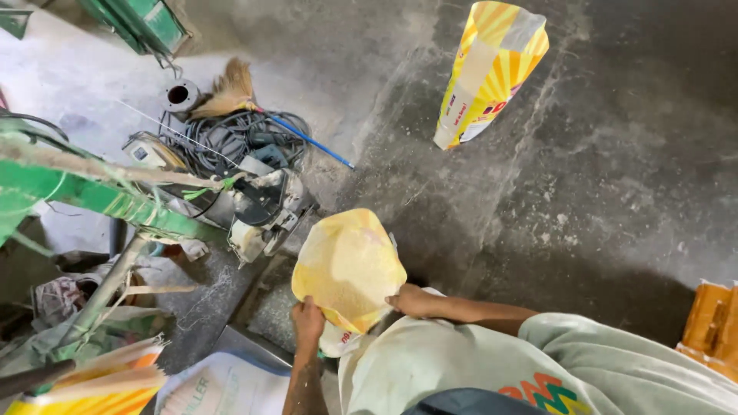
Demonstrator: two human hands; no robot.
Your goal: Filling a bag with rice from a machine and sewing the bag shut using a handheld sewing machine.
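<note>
I look straight down at a yellow woven sack (347,265) standing open on the concrete floor just in front of me; it is filled with pale yellow grain. My left hand (308,320) grips the near left edge of its mouth. My right hand (411,300) holds the near right edge. A second yellow sack (492,71), tall with a sunburst print, stands alone on the floor farther away to the right.
A green machine frame (92,196) with a motor (265,211) fills the left. Behind it lie coiled cables (223,138), a broom with a blue handle (254,104) and a short pipe (181,95). More sacks (115,380) lie at lower left; an orange crate (711,323) sits right.
</note>
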